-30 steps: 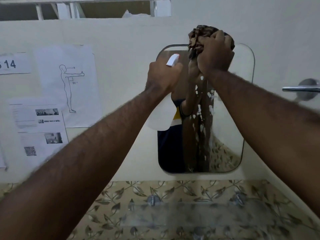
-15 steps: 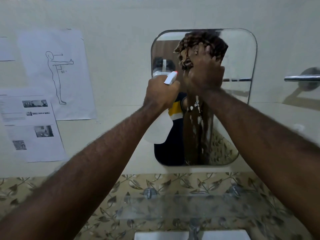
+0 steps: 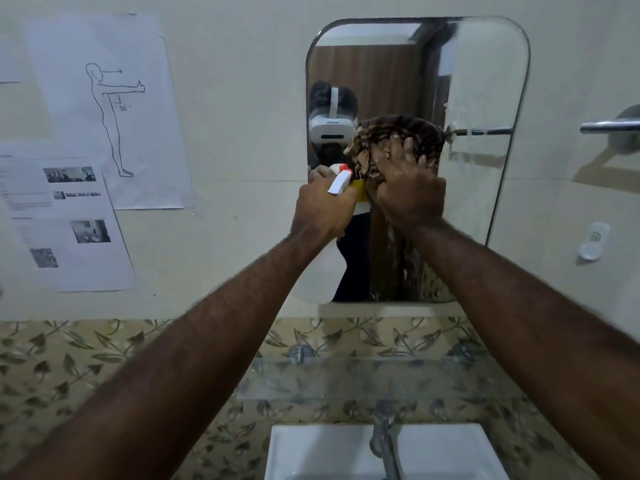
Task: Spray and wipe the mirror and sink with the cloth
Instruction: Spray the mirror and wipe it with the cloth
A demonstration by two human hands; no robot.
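A rounded rectangular mirror (image 3: 485, 81) hangs on the cream wall. My right hand (image 3: 410, 192) presses a brown striped cloth (image 3: 398, 133) flat against the middle of the glass. My left hand (image 3: 323, 209) grips a white spray bottle (image 3: 325, 271) with a white and red nozzle, held at the mirror's lower left, just left of the cloth. A white sink (image 3: 322, 452) shows at the bottom edge, with a chrome tap (image 3: 384, 434) over it.
A glass shelf (image 3: 346, 379) on chrome brackets juts out between mirror and sink. Printed sheets (image 3: 104, 109) are stuck to the wall at left. A chrome towel bar (image 3: 609, 126) and a small white holder (image 3: 594, 240) are at right. Leaf-patterned tiles run behind the sink.
My right hand has dragged the cloth down from the mirror's top edge to its middle. The view has tilted down, bringing the sink and tap into sight. The left hand still holds the bottle.
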